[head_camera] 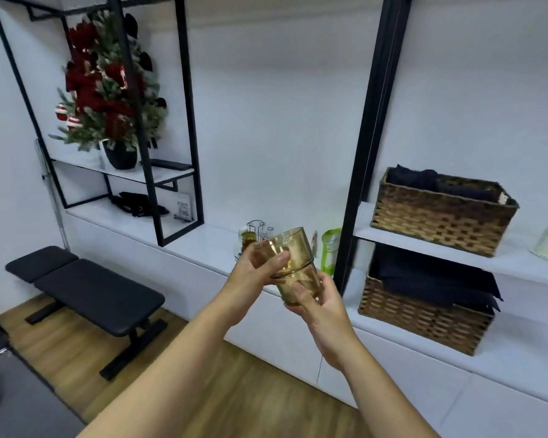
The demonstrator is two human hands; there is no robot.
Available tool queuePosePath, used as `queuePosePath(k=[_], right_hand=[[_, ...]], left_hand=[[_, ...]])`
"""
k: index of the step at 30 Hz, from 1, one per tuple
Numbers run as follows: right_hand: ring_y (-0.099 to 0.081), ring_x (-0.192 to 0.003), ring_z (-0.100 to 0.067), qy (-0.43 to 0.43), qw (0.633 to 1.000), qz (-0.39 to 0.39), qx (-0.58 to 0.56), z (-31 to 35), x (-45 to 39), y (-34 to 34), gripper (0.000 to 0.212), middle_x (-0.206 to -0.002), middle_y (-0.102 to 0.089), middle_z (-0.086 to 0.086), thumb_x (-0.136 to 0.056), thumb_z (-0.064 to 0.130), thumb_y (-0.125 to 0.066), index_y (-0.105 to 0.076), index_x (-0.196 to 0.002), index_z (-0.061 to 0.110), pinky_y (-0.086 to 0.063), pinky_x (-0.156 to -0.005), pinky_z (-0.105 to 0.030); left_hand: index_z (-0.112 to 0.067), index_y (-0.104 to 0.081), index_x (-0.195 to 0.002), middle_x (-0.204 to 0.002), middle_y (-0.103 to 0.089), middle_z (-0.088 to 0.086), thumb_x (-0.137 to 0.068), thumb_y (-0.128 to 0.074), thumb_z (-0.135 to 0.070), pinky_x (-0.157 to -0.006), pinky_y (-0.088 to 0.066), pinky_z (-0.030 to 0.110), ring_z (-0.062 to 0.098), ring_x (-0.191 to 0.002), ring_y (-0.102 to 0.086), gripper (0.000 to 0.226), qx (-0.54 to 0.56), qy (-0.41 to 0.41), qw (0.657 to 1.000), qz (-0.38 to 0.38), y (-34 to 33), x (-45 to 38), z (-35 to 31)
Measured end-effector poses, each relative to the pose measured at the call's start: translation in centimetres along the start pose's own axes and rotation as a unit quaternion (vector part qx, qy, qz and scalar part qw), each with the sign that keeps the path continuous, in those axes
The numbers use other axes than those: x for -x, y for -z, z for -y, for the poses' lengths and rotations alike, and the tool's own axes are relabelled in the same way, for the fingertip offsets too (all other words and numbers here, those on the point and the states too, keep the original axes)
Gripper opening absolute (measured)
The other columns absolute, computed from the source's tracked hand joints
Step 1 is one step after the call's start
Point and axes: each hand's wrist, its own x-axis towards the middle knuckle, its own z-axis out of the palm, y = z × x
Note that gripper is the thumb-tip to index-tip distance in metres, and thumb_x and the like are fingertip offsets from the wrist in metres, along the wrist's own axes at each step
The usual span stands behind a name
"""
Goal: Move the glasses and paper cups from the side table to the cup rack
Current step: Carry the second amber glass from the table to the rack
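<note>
Amber glass tumblers (293, 263), two nested, held in mid-air before the white counter ledge, well above the wooden floor (76, 368). Long axis tilted, open mouth up and leaning slightly left, base down toward the right. Left hand (253, 276) curled round the upper tumbler near its rim, thumb across the front. Right hand (320, 306) gripping the lower tumbler from below, fingers (301, 294) wrapped around its base. Behind, near the ledge's front edge, a wire cup rack (256, 230) with an amber glass (249, 240) on it, beside a green packet (329, 251).
</note>
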Motion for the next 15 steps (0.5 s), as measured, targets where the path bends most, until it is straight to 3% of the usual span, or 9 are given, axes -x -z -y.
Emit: queuePosePath(k=[3,6,9,11,15], right_hand=[[-0.069,-0.11,-0.027,-0.008,0.999,0.013,-0.043,0.4,-5.6,2.8,0.086,-0.119,-0.071,-0.007,-0.061,0.057,-0.089,-0.055,-0.129,0.019,-0.056,-0.09,-0.039],[-0.071,-0.096,-0.028,-0.028,0.991,0.027,-0.131,0.1,-9.9,4.3,0.073,-0.118,-0.07,-0.014,-0.07,0.041,-0.086,-0.055,-0.129,0.011,-0.056,-0.082,-0.037],[-0.066,-0.083,-0.026,-0.043,0.983,0.031,-0.178,-0.7,-13.7,5.0,0.06,-0.111,-0.07,-0.016,-0.078,0.033,-0.081,-0.057,-0.127,0.009,-0.054,-0.074,-0.037],[-0.062,-0.079,-0.026,-0.047,0.981,0.03,-0.186,-1.2,-15.8,4.9,0.055,-0.106,-0.069,-0.015,-0.077,0.032,-0.08,-0.059,-0.123,0.01,-0.052,-0.07,-0.037],[-0.061,-0.076,-0.027,-0.053,0.981,0.021,-0.183,-2.3,-20.5,4.9,0.059,-0.108,-0.069,-0.016,-0.077,0.032,-0.081,-0.058,-0.126,0.008,-0.052,-0.064,-0.034]], left_hand=[[-0.014,-0.059,-0.125,-0.101,-0.078,-0.004,-0.064,-0.086,-0.049,-0.078,-0.059,0.034,0.015,-0.095,-0.076,0.075,0.002,0.007,1.0,-0.024,-2.4,-5.1,1.0],[-0.013,-0.053,-0.134,-0.114,-0.073,0.002,-0.073,-0.082,-0.042,-0.075,-0.059,0.03,0.014,-0.097,-0.075,0.074,0.009,0.026,0.999,-0.04,-3.8,-8.8,2.2],[-0.022,-0.033,-0.149,-0.129,-0.064,0.002,-0.072,-0.09,-0.044,-0.074,-0.06,0.027,0.018,-0.108,-0.072,0.098,-0.019,0.028,0.998,-0.051,-3.8,-12.5,2.8],[-0.03,-0.024,-0.153,-0.133,-0.06,0.003,-0.072,-0.089,-0.046,-0.077,-0.061,0.028,0.022,-0.115,-0.069,0.105,-0.049,0.021,0.997,-0.048,-3.1,-14.9,3.1],[-0.036,-0.02,-0.154,-0.131,-0.064,0.003,-0.065,-0.086,-0.054,-0.089,-0.062,0.039,0.02,-0.108,-0.072,0.112,-0.105,0.005,0.994,-0.017,-1.1,-20.2,3.7]])
